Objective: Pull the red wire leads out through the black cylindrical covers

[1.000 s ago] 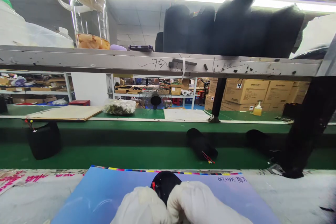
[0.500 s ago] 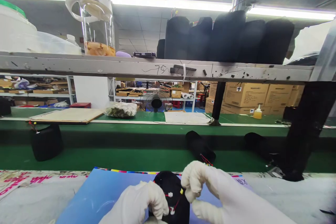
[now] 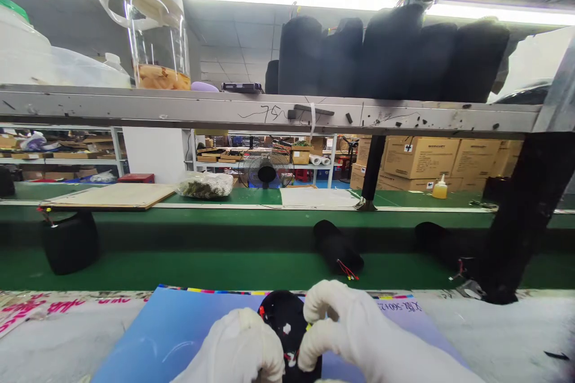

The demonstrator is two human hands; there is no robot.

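Note:
Both hands wear white gloves. A black padded piece (image 3: 287, 311) with small white connectors and red wires lies on a blue sheet (image 3: 171, 323) at the bottom centre. On its left side is my left hand (image 3: 242, 344), fingers curled down against it; what they hold, if anything, is hidden. My right hand (image 3: 335, 329) is at the piece's right edge, thumb and fingers bent toward each other around a small yellow connector (image 3: 308, 327).
Beyond the sheet runs a green belt (image 3: 179, 263) carrying black pieces (image 3: 336, 248). A shelf (image 3: 202, 109) above holds a clear jug (image 3: 159, 42) and several black cylinders (image 3: 300, 57). At the right stands a dark post (image 3: 516, 221).
My right hand's thumb and fingers have come closer together, near the yellow connector. My left hand has shifted slightly left, its fingers more curled. The view has tilted and shifted a little.

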